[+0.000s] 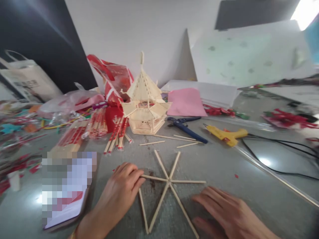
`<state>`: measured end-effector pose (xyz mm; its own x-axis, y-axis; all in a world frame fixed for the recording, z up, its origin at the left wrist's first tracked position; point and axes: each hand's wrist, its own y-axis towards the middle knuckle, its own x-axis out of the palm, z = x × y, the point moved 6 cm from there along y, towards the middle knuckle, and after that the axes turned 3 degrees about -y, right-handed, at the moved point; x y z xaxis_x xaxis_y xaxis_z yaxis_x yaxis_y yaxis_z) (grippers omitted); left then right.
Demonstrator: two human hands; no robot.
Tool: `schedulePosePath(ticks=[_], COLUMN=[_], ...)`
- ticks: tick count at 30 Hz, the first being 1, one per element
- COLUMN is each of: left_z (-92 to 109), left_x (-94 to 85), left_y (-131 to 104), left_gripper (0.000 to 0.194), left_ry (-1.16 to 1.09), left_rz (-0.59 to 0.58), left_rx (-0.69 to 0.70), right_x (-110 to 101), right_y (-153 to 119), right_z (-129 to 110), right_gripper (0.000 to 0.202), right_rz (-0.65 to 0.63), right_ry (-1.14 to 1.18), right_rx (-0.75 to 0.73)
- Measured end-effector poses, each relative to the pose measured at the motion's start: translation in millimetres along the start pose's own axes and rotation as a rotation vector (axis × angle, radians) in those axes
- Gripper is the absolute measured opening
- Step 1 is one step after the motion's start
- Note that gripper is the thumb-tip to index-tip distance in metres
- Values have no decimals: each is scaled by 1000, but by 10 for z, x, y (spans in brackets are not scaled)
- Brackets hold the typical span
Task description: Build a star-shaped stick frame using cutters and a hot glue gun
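Six thin wooden sticks (186, 181) meet at one centre on the grey table, spread like a star. My left hand (126, 182) pinches the outer end of the left spoke, where another stick (143, 210) runs down to the tip of the lower-left spoke. To the right of the star, my right hand (219, 210) hovers low, slightly blurred, with its fingers apart and nothing between them. Behind the star stands a wooden pavilion model (146, 103) with a pointed roof.
Blue pliers (186, 129) and a yellow glue gun (226, 133) with black cables lie behind on the right. Loose sticks (152, 143) and red-wrapped chopsticks (117, 134) lie near the model. A phone (72, 196) rests at the left, its screen pixelated.
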<state>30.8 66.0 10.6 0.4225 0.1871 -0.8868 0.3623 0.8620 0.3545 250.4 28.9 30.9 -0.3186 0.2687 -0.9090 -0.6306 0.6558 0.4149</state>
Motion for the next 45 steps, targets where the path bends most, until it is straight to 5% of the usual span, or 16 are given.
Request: schedulePosePath(ticks=[6,14,22,28,33,38,45], left_z=[-91,-190,-158,-12,-27,-49,-36], left_x=[19,31,-105,-272,-216,-130,-107], left_y=[-10,-22,-12,19,-23,-68,-54], left_gripper=[20,23,29,33,30,30,28], left_ry=[26,56,47,25,-36,-63,-31], left_rz=[-24,-70,72,177,174,145,105], left_rx=[39,51,57,20,-2,10,9], right_x=[-23,-95,372,224,129,206,243], right_y=[76,525,994,1076,978,922,872], right_z=[49,840,1058,1003,650,436,331], right_gripper=[17,24,20,16,12,14,13], right_rz=[-188,-238,-602,-614,-694,-809,-795], right_ry=[51,-164,-249,13,340,279,119], right_rx=[50,-6,-117,-74,-84,-160,-313])
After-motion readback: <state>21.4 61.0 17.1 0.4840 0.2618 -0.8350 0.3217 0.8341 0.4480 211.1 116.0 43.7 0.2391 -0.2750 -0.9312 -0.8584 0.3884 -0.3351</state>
